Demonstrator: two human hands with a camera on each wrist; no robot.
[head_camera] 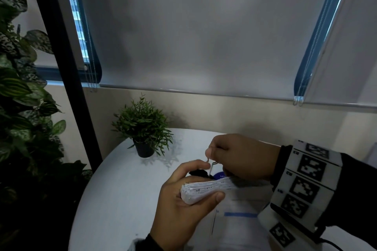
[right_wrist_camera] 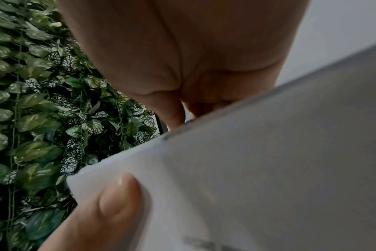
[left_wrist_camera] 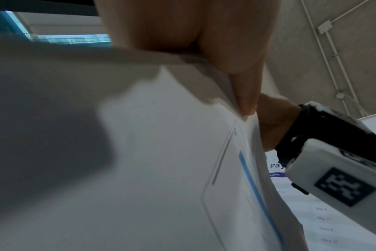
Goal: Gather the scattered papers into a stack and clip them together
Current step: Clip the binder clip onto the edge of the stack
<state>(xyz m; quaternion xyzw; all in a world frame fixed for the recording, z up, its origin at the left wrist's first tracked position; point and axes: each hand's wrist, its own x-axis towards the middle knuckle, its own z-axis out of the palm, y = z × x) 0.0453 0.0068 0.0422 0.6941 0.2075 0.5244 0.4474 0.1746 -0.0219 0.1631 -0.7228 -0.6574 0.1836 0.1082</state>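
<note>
My left hand (head_camera: 179, 199) grasps the stack of papers (head_camera: 206, 189) at its corner, thumb across the near face, fingers curled round the far side, holding it lifted above the worktop (head_camera: 122, 189). My right hand (head_camera: 242, 155) is just above the stack's top edge, thumb and fingers pinching the wire handles of a black binder clip (head_camera: 204, 172) that sits on that edge; how far the clip gapes, I cannot tell. Beyond the stack, a small black pot (head_camera: 144, 150) stands on the worktop, holding a green plant (head_camera: 142, 122).
</note>
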